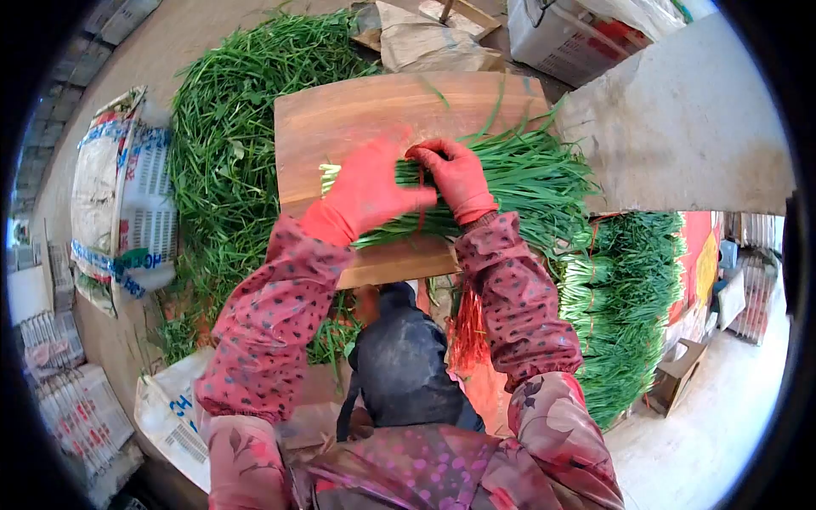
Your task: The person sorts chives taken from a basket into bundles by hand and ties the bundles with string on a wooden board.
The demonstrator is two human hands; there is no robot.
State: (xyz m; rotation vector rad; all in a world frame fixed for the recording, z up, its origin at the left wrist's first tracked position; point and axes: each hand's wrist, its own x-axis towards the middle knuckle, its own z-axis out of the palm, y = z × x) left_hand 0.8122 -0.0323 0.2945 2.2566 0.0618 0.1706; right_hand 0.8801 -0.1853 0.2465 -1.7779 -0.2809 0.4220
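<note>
A bundle of long green chives (531, 174) lies across a wooden board (314, 119), its pale cut ends (329, 177) to the left and leaf tips to the right. A thin red tie (421, 204) runs round the bundle. My right hand (461, 177), in a reddish glove, pinches the tie at the top of the bundle. Over the pale-end side is my left hand (365, 187), gloved alike and somewhat blurred. Its thumb and fingers are spread apart, and nothing shows between them.
Loose greens (229, 144) are heaped left of the board. Tied bundles (625, 297) are stacked at right, below a pale slab (680, 119). Red ties (469, 331) hang below the board. White crates (149, 204) stand at left, and another crate (569, 38) at top right.
</note>
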